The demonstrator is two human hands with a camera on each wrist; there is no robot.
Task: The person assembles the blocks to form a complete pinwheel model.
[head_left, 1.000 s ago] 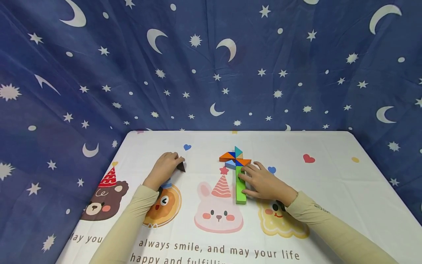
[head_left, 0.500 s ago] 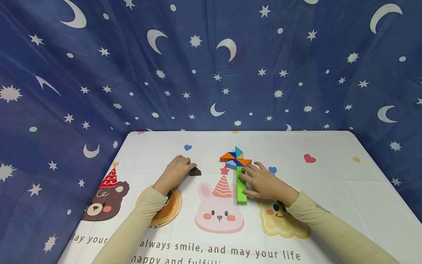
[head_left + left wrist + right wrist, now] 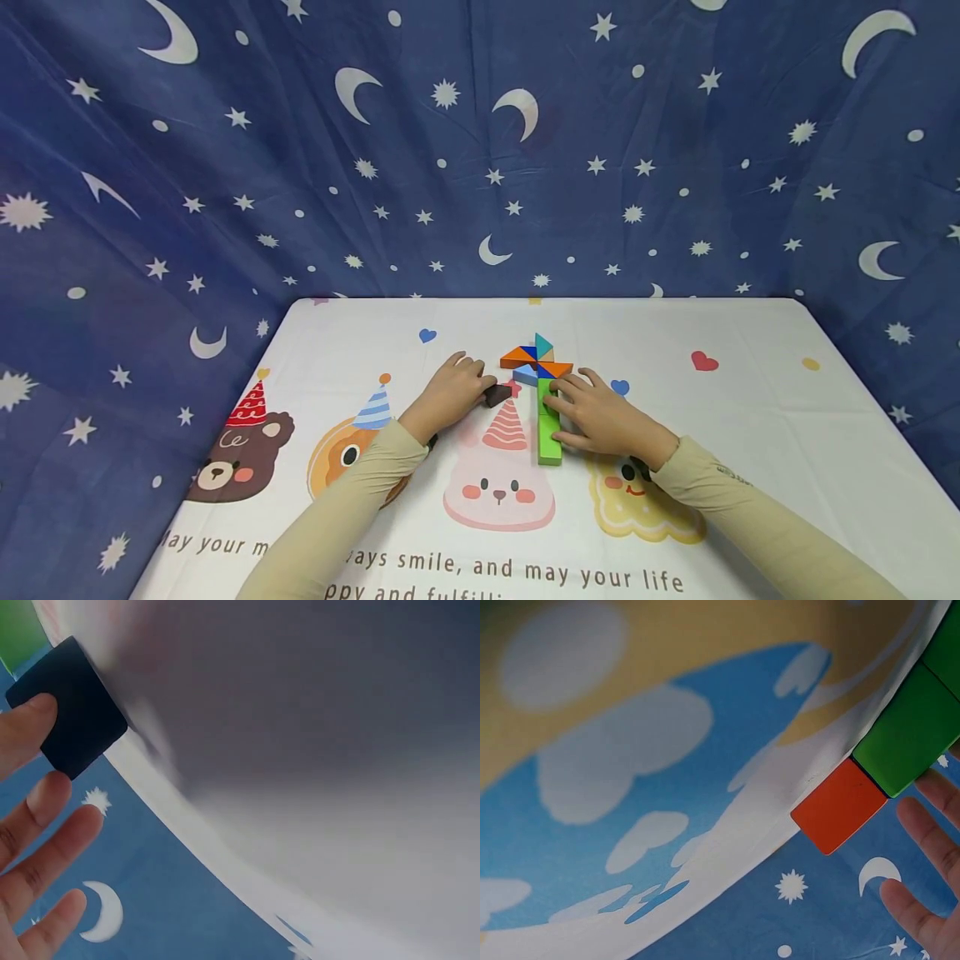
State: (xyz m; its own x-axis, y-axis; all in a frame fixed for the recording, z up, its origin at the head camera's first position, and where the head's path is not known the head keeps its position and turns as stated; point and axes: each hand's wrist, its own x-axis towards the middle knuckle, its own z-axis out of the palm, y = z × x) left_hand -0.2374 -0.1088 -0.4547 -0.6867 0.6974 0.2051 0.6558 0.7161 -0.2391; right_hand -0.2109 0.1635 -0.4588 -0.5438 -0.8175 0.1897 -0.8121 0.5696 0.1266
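Note:
My left hand pinches a dark brown block with slanted ends, just left of the pinwheel figure. In the left wrist view, the thumb lies on the face of this dark block, and the other fingers are spread out. My right hand rests with spread fingers against two green blocks set end to end in a column. Above the column, triangular blocks form a pinwheel: orange, dark blue, teal, tan and light blue. An orange block adjoins the green in the right wrist view.
A white tablecloth printed with cartoon animals, hearts and lettering covers the table. Behind and to the left hangs a dark blue curtain with moons and stars. The table's far edge lies beyond the pinwheel.
My left hand has carried the dark brown block rightward across the table, close to the green column, and the block has turned on the way. The right hand stays in place.

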